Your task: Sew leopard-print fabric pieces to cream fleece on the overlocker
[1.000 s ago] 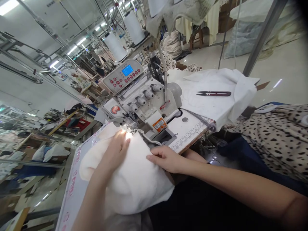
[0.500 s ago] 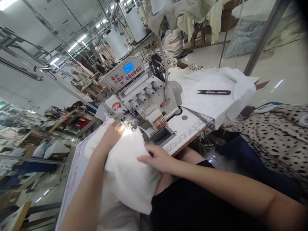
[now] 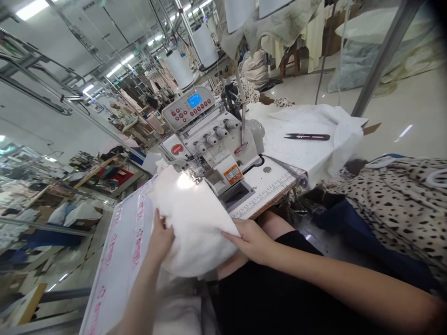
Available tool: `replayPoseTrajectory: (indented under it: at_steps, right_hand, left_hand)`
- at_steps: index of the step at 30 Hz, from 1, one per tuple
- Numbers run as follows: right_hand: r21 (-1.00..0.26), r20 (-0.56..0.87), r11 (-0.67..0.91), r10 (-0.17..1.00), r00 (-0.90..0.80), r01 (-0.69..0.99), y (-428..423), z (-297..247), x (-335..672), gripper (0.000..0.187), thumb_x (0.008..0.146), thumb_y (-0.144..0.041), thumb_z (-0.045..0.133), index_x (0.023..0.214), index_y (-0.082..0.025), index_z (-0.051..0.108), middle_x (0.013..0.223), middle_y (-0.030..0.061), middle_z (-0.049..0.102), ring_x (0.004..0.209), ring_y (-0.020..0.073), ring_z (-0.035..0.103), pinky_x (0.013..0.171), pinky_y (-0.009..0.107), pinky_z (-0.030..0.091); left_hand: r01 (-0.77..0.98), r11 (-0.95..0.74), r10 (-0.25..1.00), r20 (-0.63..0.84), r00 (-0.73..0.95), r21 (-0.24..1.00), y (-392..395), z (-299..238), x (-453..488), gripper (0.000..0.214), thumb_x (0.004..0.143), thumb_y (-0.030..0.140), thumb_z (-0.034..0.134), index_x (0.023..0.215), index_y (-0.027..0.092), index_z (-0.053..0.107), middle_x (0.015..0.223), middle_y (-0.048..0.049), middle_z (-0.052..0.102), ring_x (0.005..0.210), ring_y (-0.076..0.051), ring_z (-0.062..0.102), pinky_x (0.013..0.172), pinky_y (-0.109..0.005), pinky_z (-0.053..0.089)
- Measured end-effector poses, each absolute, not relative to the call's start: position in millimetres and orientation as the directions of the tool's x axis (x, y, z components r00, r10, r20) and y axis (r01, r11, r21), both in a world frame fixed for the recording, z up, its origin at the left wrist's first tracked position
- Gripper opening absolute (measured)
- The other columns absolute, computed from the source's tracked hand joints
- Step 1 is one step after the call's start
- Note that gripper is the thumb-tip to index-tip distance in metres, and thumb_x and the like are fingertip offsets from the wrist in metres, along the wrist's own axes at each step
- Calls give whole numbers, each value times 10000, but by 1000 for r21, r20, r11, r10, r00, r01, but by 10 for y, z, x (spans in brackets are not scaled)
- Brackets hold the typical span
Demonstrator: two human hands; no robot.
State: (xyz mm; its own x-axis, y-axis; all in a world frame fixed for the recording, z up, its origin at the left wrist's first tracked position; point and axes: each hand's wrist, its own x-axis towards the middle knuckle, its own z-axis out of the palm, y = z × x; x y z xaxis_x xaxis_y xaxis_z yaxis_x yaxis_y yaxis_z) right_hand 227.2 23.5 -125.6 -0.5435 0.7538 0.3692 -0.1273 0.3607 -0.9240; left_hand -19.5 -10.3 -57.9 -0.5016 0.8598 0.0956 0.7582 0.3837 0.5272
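A piece of fluffy cream fabric (image 3: 190,214) lies on the sewing table (image 3: 118,251), its far edge under the presser foot of a white overlock machine (image 3: 213,144). My left hand (image 3: 159,239) grips the fabric's near left edge, fingers curled round it. My right hand (image 3: 252,239) holds the near right edge at the table's front, thumb on top. Both hands are at the fabric's near end, away from the needle.
Dark thread snips (image 3: 307,137) lie on white cloth (image 3: 314,153) right of the machine. A ruler strip (image 3: 265,197) runs along the machine bed. Leopard-print fabric (image 3: 398,200) is heaped at the right. Thread cones (image 3: 179,70) stand behind; factory racks fill the left.
My left hand drew back from beside the presser foot to the fabric's near left edge. My right hand slid nearer and took the right edge. The fabric bunched up towards the machine.
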Motion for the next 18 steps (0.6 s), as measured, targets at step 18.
replayPoseTrajectory:
  at_steps: [18]
  right_hand:
    - [-847, 25, -315, 782, -623, -429, 110, -1378, 2346, 439, 576, -369, 744, 918, -115, 639, 848, 34, 660, 805, 190, 577, 798, 335, 444]
  left_hand:
    - [914, 254, 812, 444, -378, 315, 61, 336, -629, 641, 721, 557, 440, 1163, 96, 493, 1203, -180, 495, 1132, -324, 440, 951, -507, 332]
